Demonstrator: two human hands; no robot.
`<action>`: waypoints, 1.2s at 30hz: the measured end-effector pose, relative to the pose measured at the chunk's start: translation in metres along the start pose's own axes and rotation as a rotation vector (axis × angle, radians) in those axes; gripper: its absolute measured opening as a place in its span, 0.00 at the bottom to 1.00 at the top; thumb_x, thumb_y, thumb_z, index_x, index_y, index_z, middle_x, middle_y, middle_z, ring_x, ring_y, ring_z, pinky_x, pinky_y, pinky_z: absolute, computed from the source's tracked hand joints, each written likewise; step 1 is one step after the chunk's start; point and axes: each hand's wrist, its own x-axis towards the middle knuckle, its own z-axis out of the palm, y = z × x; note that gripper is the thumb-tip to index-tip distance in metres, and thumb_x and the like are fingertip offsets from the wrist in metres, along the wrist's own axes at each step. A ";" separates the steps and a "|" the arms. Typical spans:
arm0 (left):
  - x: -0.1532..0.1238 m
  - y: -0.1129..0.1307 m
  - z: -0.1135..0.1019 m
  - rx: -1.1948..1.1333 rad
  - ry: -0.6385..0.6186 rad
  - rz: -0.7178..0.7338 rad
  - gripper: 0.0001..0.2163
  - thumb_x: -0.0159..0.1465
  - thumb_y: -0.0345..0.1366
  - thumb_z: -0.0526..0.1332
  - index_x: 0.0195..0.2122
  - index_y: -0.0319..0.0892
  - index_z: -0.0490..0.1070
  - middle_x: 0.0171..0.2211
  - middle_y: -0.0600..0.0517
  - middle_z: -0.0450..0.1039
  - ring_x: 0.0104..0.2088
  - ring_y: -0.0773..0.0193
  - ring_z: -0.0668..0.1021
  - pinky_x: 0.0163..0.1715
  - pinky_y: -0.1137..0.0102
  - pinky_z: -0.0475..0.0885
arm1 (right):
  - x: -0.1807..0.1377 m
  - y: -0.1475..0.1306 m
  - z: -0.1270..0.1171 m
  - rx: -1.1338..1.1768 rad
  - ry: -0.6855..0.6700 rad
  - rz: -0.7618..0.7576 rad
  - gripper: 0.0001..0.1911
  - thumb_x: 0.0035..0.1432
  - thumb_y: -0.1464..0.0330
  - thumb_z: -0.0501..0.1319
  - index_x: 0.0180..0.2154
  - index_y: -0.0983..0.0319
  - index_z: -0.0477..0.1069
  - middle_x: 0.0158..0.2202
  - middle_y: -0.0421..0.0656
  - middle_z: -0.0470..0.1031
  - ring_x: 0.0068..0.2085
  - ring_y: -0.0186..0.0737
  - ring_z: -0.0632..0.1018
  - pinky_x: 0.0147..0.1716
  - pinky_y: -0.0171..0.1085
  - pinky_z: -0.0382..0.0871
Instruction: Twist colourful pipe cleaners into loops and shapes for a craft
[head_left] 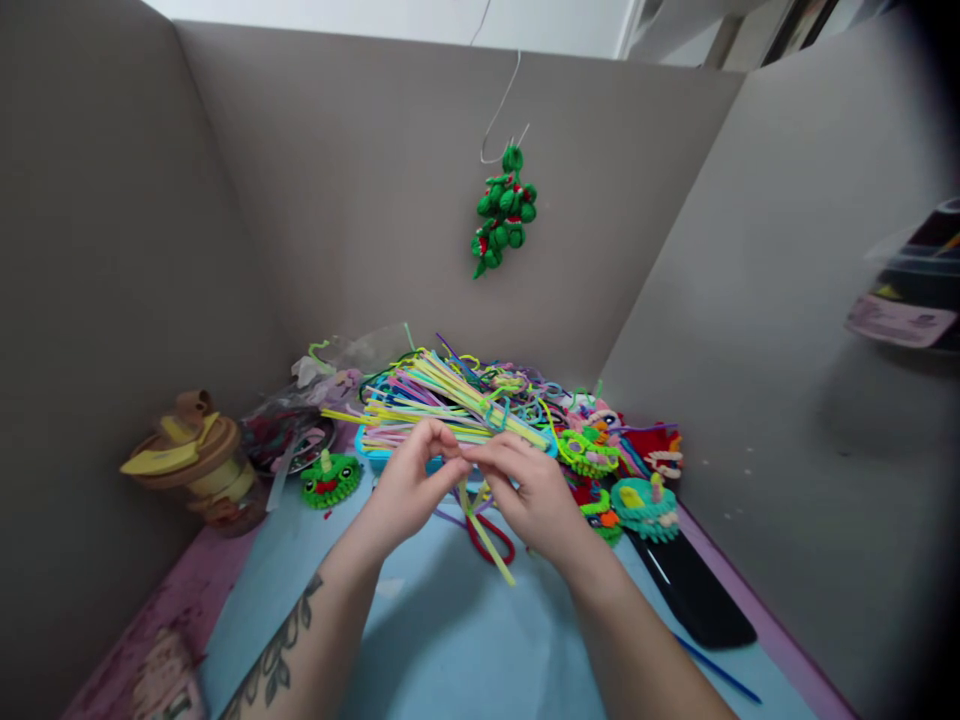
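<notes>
My left hand (421,482) and my right hand (532,492) meet fingertip to fingertip over the blue work surface. Both pinch a pale yellow-green pipe cleaner (491,548), whose ends hang below the fingers; the pinched part is mostly hidden. Behind them a blue tray (373,454) is heaped with pipe cleaners (442,385) of many colours. Beneath the hanging strands lies a red pipe cleaner loop (504,535), with a purple one partly hidden beside it.
A green pipe-cleaner frog-like face (330,482) and a lidded cup (202,460) stand at left. To the right are a teal pipe-cleaner piece (646,508), a black flat object (697,590) and a blue stick (716,668). A green pipe-cleaner ornament (506,210) hangs on the grey wall.
</notes>
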 end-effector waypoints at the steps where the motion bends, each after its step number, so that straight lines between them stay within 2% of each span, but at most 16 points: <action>1: -0.001 0.000 0.001 0.052 0.025 0.026 0.06 0.59 0.32 0.59 0.34 0.43 0.60 0.31 0.54 0.65 0.34 0.67 0.70 0.35 0.71 0.66 | 0.000 -0.001 0.000 -0.008 0.001 0.001 0.18 0.57 0.80 0.52 0.44 0.58 0.72 0.39 0.44 0.73 0.41 0.38 0.74 0.41 0.38 0.69; 6: -0.003 0.001 0.006 0.281 0.113 0.117 0.05 0.59 0.31 0.58 0.31 0.43 0.59 0.28 0.56 0.64 0.31 0.68 0.69 0.33 0.72 0.65 | -0.002 -0.005 -0.002 -0.087 0.012 -0.004 0.17 0.58 0.79 0.51 0.45 0.60 0.71 0.38 0.46 0.73 0.41 0.39 0.74 0.42 0.39 0.69; 9: -0.004 0.002 0.008 0.343 0.143 0.128 0.05 0.59 0.31 0.58 0.30 0.43 0.59 0.28 0.56 0.65 0.30 0.68 0.70 0.32 0.72 0.64 | -0.002 -0.005 -0.004 -0.120 0.024 -0.016 0.17 0.58 0.79 0.51 0.44 0.61 0.72 0.38 0.46 0.73 0.41 0.40 0.74 0.42 0.39 0.69; 12: -0.003 0.004 0.009 0.278 0.126 0.109 0.06 0.58 0.32 0.59 0.30 0.43 0.59 0.28 0.56 0.65 0.31 0.67 0.70 0.33 0.72 0.65 | -0.002 -0.005 -0.003 -0.083 0.061 -0.032 0.16 0.57 0.79 0.52 0.43 0.60 0.72 0.38 0.46 0.73 0.41 0.40 0.74 0.41 0.39 0.69; 16: -0.002 0.005 0.011 0.072 0.103 0.043 0.08 0.59 0.33 0.59 0.31 0.44 0.57 0.28 0.57 0.63 0.31 0.68 0.69 0.32 0.73 0.65 | -0.002 -0.004 -0.001 -0.033 0.128 -0.053 0.14 0.58 0.78 0.52 0.42 0.59 0.71 0.35 0.43 0.75 0.38 0.38 0.75 0.38 0.37 0.69; 19: -0.003 0.005 0.011 -0.035 0.076 0.001 0.07 0.60 0.34 0.58 0.31 0.44 0.57 0.28 0.57 0.62 0.30 0.69 0.68 0.30 0.74 0.64 | -0.002 -0.005 0.000 -0.023 0.129 -0.056 0.13 0.59 0.76 0.53 0.42 0.59 0.70 0.35 0.43 0.75 0.36 0.37 0.75 0.37 0.35 0.69; 22: -0.004 0.006 0.011 -0.049 0.049 -0.017 0.07 0.60 0.34 0.57 0.32 0.44 0.57 0.28 0.58 0.61 0.29 0.70 0.67 0.29 0.75 0.63 | -0.001 -0.006 0.000 0.001 0.108 -0.042 0.13 0.60 0.75 0.52 0.43 0.59 0.70 0.36 0.44 0.76 0.37 0.37 0.76 0.38 0.36 0.70; 27: -0.005 0.008 0.010 0.037 0.058 -0.007 0.06 0.61 0.33 0.56 0.32 0.44 0.57 0.28 0.57 0.60 0.29 0.69 0.67 0.29 0.74 0.63 | -0.001 -0.007 -0.001 -0.005 0.068 -0.043 0.15 0.58 0.78 0.51 0.43 0.60 0.71 0.38 0.45 0.76 0.40 0.38 0.75 0.39 0.38 0.70; 32: -0.006 0.005 0.015 0.177 0.133 0.066 0.06 0.61 0.32 0.56 0.31 0.44 0.56 0.29 0.55 0.63 0.31 0.66 0.69 0.33 0.71 0.65 | -0.003 -0.009 -0.002 -0.185 0.047 -0.067 0.17 0.58 0.79 0.50 0.44 0.62 0.70 0.37 0.47 0.74 0.40 0.41 0.74 0.40 0.40 0.70; 36: -0.009 0.002 0.021 0.312 0.195 0.110 0.06 0.62 0.33 0.55 0.31 0.45 0.55 0.29 0.55 0.65 0.30 0.66 0.70 0.32 0.70 0.65 | -0.004 -0.013 -0.003 -0.304 0.023 -0.064 0.15 0.57 0.79 0.49 0.43 0.63 0.70 0.37 0.49 0.73 0.39 0.43 0.73 0.40 0.41 0.69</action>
